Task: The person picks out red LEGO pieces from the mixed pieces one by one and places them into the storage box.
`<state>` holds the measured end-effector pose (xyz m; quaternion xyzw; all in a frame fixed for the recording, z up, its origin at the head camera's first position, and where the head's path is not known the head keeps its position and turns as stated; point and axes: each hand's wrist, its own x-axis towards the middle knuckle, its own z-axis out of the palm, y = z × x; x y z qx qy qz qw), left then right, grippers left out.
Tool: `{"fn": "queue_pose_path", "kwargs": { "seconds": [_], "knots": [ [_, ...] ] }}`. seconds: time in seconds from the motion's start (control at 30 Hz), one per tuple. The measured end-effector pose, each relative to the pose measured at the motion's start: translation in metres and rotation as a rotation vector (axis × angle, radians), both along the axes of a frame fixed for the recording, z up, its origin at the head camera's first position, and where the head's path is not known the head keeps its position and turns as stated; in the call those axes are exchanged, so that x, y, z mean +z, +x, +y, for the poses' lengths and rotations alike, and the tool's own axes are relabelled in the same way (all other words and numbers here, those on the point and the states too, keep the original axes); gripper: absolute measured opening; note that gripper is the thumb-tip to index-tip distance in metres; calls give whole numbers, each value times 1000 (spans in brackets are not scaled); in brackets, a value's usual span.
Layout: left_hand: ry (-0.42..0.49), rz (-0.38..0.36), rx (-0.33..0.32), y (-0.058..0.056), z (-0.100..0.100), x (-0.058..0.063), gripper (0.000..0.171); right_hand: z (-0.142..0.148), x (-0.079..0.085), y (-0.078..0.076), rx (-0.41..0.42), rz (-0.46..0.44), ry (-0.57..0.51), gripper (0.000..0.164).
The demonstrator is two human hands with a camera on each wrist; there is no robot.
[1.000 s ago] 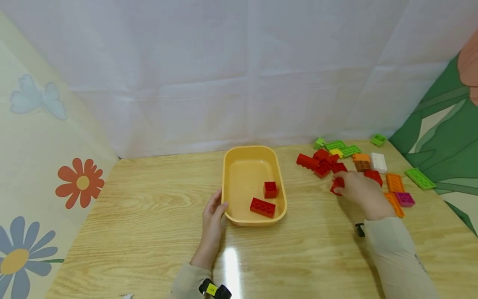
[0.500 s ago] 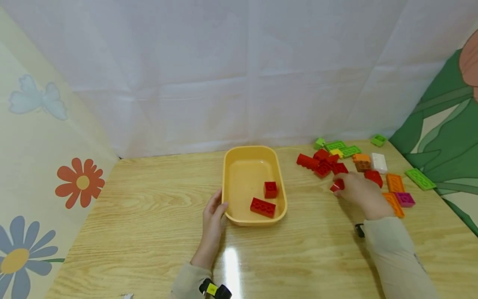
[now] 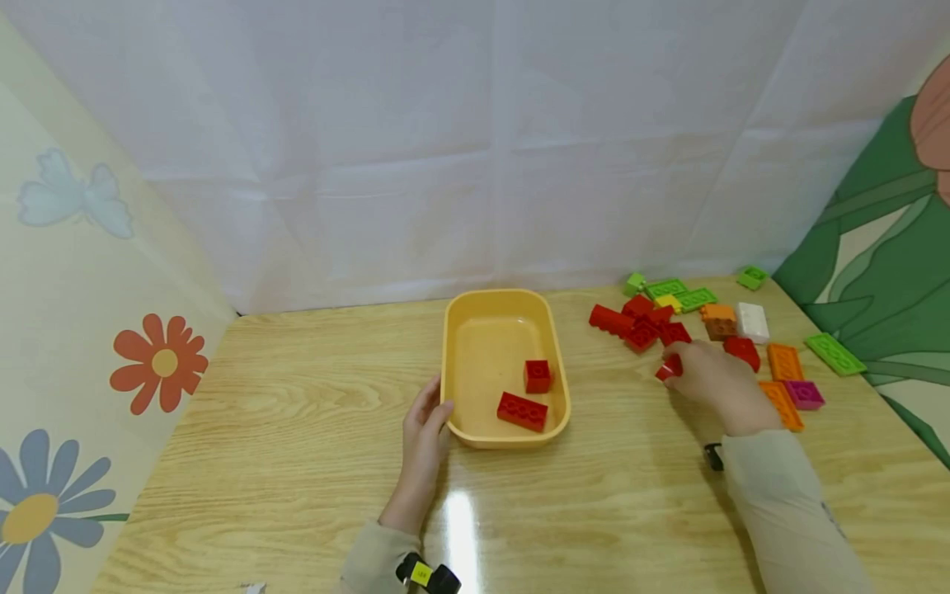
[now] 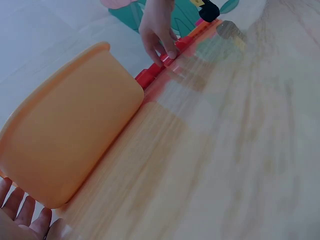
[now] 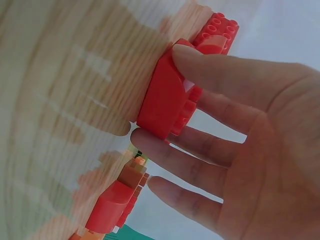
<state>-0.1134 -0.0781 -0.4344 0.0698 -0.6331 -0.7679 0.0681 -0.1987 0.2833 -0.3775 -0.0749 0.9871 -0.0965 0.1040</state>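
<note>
A yellow tray (image 3: pixel 462 346) stands mid-table with two red toy bricks inside, a small brick (image 3: pixel 538 376) and a longer brick (image 3: pixel 523 412). My left hand (image 3: pixel 422 435) rests against its left side, thumb at the rim. In the left wrist view, the fingers (image 4: pixel 26 212) lie loosely at the outer wall. To the right, my right hand (image 3: pixel 716 384) pinches a red sloped brick (image 5: pixel 162 95) between thumb and fingers, low over the table. Part of that brick is hidden by the hand. A cluster of red bricks (image 3: pixel 642 332) lies just beyond it.
Around the right hand lie a rounded red brick (image 3: pixel 742 353), orange plates (image 3: pixel 784 364), a magenta brick (image 3: pixel 805 395), a white brick (image 3: pixel 753 322) and an orange-brown brick (image 3: pixel 719 322). Green plates (image 3: pixel 698 299) are farther back. A white cloth (image 3: pixel 371 165) hangs behind the table.
The red brick in my right hand has turned slightly, and a pale patch on it now shows. The left hand and the tray stay where they were.
</note>
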Motion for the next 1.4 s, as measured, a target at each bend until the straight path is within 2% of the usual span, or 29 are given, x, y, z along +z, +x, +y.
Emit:
{"fn": "queue_pose_path", "kwargs": {
  "seconds": [0.57,0.93,1.17,1.4],
  "knots": [
    [2,3,-3,0,-1,-1,48,-8,9,3,17,20,4,52],
    [0,1,-10,0,-1,-2,48,-21,19,10,22,95,-12,54],
    [-7,10,-9,0,-1,-1,47,-35,27,13,64,140,-3,54],
    [-7,10,-6,1,0,0,48,-44,29,15,82,94,-68,51]
  ]
}}
